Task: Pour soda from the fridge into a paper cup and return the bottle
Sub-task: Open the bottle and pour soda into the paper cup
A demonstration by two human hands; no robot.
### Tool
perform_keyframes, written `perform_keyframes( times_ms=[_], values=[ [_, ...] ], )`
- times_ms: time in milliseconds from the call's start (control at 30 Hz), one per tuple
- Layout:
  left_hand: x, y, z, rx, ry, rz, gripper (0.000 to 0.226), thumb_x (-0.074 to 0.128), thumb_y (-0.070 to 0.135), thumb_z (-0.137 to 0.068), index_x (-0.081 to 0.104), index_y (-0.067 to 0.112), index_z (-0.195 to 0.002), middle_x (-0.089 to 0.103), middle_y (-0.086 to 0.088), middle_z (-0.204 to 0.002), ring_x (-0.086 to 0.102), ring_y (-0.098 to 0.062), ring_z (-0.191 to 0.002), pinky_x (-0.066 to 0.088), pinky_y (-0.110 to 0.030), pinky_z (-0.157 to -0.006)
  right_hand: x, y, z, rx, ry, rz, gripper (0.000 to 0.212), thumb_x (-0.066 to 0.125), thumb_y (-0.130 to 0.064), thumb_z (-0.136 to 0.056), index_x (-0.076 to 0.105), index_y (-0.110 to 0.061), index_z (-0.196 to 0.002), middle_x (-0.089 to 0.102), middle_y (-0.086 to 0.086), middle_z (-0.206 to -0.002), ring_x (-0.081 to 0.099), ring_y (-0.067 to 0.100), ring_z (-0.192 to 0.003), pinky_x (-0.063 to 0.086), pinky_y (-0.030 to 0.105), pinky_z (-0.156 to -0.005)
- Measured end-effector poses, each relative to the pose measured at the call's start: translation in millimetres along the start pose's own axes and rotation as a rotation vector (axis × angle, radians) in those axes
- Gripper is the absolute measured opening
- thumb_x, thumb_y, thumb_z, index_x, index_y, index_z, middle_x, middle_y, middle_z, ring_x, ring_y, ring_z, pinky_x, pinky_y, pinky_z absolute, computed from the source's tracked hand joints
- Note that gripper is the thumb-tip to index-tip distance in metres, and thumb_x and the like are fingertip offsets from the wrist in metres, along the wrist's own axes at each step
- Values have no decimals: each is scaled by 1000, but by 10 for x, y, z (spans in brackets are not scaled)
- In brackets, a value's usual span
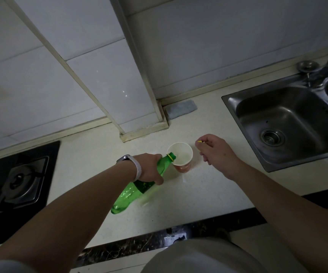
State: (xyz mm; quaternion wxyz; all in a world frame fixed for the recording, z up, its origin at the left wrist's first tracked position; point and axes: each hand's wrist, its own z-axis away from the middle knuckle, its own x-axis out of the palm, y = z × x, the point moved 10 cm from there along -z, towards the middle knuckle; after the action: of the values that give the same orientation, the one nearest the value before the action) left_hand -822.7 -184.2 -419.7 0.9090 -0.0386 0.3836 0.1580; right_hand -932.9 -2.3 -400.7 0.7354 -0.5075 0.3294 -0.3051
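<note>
Pouring under way: green soda bottle (pixel 137 186) uncapped, tilted, neck over the rim of the paper cup (pixel 180 156) mid-counter (pixel 198 194), pale liquid already inside. Left hand (pixel 151 168) wrapped round the bottle's middle; right hand (pixel 216 152) just right of the cup, fingers curled, pinching the yellow cap (pixel 199 141). Long axis from base near-left to mouth far-right, mouth dipping. Left, seemingly: finishing, recapping, returning to fridge.

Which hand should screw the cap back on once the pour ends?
Right, probably. The right hand hovers beside the paper cup, its fingers pinching what looks like the yellow cap. The left hand grips the tilted green bottle, mouth over the cup.
</note>
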Motion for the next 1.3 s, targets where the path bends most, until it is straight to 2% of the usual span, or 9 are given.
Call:
perform_keyframes(
  times_ms=[267,367,467,567,733,967,1133,1233,1300],
  values=[
    [-35,6,54,-8,1,9,77,71,50,-73,39,22,-136,60,0,-103,63,-17,-81,57,-36,-72,-10,2,-18,6,-4,10,8,57,-28,-92,62,-22,-94,62,1,-79,54,14,-68,43,28,-60],
    [-61,-2,57,-7,19,33,73,72,50,-71,41,23,-131,61,0,-100,64,-18,-80,58,-38,-73,-15,4,-28,3,2,14,7,58,-29,-92,62,-23,-94,62,0,-79,55,14,-68,43,27,-59],
    [-107,-3,57,11,62,66,59,73,49,-68,46,26,-115,61,1,-91,63,-18,-76,58,-38,-71,-15,-15,-31,0,3,20,8,58,-30,-91,62,-23,-94,63,2,-80,55,14,-66,43,28,-59],
    [-143,-26,79,23,100,93,54,73,51,-65,45,31,-107,61,2,-89,63,-19,-75,58,-39,-72,-3,-39,-35,-4,1,34,9,58,-31,-92,62,-24,-95,63,2,-81,56,15,-67,44,28,-60],
    [-199,-77,168,29,177,130,65,73,51,-65,42,29,-116,60,3,-92,62,-18,-78,58,-40,-72,23,-97,-37,-9,1,48,10,58,-31,-91,62,-23,-96,64,4,-82,56,14,-65,45,29,-60],
    [-322,-143,322,51,310,240,62,75,49,-66,42,28,-114,61,2,-89,61,-18,-76,58,-40,-70,161,-243,-23,-40,-42,79,13,61,-31,-90,58,-23,-101,65,2,-84,59,13,-65,47,27,-59],
    [-522,-193,507,77,452,399,76,78,46,-69,38,26,-132,62,2,-107,61,-22,-90,56,-42,-80,370,-685,0,-147,-116,124,14,63,-32,-89,60,-25,-102,63,1,-90,64,12,-68,52,30,-61],
    [-655,-245,646,106,569,479,81,78,50,-67,38,29,-134,62,3,-108,61,-21,-92,55,-41,-81,442,-1096,36,-272,-107,212,17,64,-35,-88,62,-31,-105,61,-4,-91,64,14,-76,54,33,-71],
    [-721,-261,749,140,635,538,70,79,49,-66,43,34,-124,63,6,-101,61,-19,-87,55,-40,-77,499,-1390,90,-368,-105,284,19,64,-34,-88,60,-38,-106,60,-12,-93,60,5,-78,49,22,-73]
  ],
)
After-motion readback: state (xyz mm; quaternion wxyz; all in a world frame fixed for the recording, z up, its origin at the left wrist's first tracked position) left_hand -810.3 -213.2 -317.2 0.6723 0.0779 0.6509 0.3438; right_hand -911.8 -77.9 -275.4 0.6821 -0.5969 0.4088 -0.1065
